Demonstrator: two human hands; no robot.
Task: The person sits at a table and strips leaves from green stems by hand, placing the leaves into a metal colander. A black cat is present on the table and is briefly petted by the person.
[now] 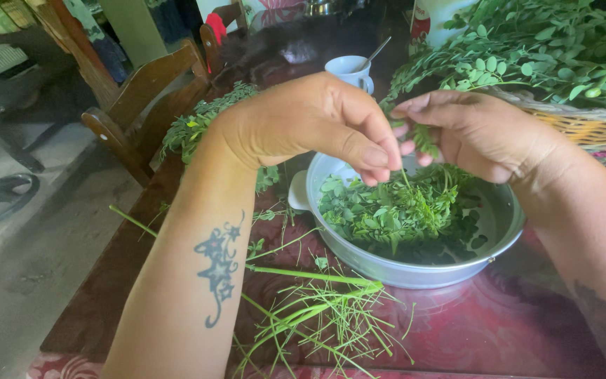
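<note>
A thin leafy sprig (415, 140) is pinched between both hands above the metal bowl (506, 231): left hand (310, 123) closed on its stem by thumb and forefinger, right hand (478, 133) closed around its leafy part. Stripped leaves (394, 210) are heaped in the bowl on the red tabletop (485, 330). Bare green stems (317, 302) are piled just in front; leafy branches are held in a wicker basket (583, 126) at right

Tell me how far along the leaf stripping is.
Done: the metal bowl holds a mound of stripped leaves, and bare stems lie heaped on the table. In hand: left hand and right hand pinch a sprig over the bowl. Left: the wicker basket is full of leafy branches.
</note>
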